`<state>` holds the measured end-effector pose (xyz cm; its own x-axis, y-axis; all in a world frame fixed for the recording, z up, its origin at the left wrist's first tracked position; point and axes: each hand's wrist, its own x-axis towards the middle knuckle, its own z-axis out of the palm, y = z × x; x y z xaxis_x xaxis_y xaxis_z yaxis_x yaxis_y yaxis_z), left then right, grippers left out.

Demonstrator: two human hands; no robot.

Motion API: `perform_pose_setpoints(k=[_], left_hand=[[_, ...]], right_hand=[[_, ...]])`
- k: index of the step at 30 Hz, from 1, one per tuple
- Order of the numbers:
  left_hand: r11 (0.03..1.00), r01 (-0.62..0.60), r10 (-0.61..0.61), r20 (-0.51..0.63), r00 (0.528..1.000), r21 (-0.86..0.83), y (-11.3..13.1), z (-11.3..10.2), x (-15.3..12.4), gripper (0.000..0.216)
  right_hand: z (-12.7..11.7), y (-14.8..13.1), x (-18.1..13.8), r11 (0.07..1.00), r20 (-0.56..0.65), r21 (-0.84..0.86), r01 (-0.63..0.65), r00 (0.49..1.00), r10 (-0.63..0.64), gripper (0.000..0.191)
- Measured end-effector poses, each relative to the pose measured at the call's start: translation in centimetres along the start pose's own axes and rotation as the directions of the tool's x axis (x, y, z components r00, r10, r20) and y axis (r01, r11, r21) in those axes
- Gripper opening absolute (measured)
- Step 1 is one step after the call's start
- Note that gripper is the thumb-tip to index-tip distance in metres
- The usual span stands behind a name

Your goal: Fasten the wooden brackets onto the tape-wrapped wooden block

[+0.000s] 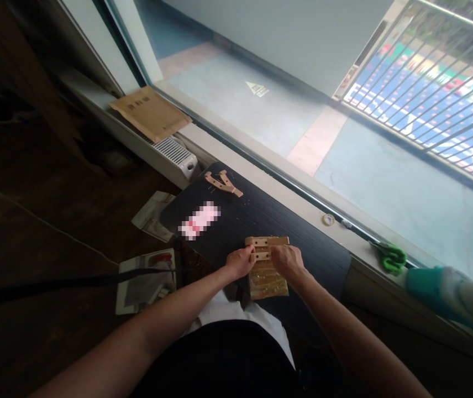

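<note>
On a dark table, a light wooden frame with two bars and dark holes lies at the far end of a block wrapped in shiny brown tape. My left hand is closed on the left end of the bars, thumb and fingers pinching the wood. Over the right part of the same frame, my right hand is curled shut; its fingertips are hidden, so what it grips cannot be made out. Farther back on the table lie loose wooden pieces forming a Y shape, with thin metal bits around them.
The black table meets a window sill bearing a tape roll and a green object. A brown envelope rests on a radiator. Plastic bags lie at lower left. A blurred pink item is on the table.
</note>
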<state>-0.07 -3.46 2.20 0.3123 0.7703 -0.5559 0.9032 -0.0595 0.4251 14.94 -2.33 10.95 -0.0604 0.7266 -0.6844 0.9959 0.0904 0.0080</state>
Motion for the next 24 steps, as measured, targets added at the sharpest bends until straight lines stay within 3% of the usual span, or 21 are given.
perform_pose_setpoints(k=[6,12,17,21,24], left_hand=[[1.000,-0.031,0.031,-0.020,0.999,-0.001,-0.1,0.2,0.0,0.023],[0.999,-0.052,0.052,-0.034,0.998,0.000,-0.3,0.4,0.0,0.022],[0.999,-0.050,0.051,-0.033,0.998,0.002,-0.3,0.3,0.0,0.022],[0.999,-0.049,0.049,-0.022,0.999,0.002,-0.2,0.3,0.1,0.023],[0.999,-0.040,0.040,-0.017,0.999,-0.001,-0.1,0.3,0.1,0.023]], right_hand=[[1.0,0.7,-0.5,0.988,-0.041,0.028,-0.151,0.988,0.152,0.035],[-0.1,0.1,-1.1,0.999,-0.007,-0.025,-0.036,0.999,0.036,0.025],[-0.4,-0.7,-1.1,0.996,0.077,-0.068,0.060,0.996,-0.055,0.032],[0.1,-0.9,-0.6,0.998,0.122,-0.042,0.048,0.992,-0.042,0.032],[0.7,-1.2,-0.4,0.999,0.108,-0.010,-0.032,0.994,0.033,0.030]])
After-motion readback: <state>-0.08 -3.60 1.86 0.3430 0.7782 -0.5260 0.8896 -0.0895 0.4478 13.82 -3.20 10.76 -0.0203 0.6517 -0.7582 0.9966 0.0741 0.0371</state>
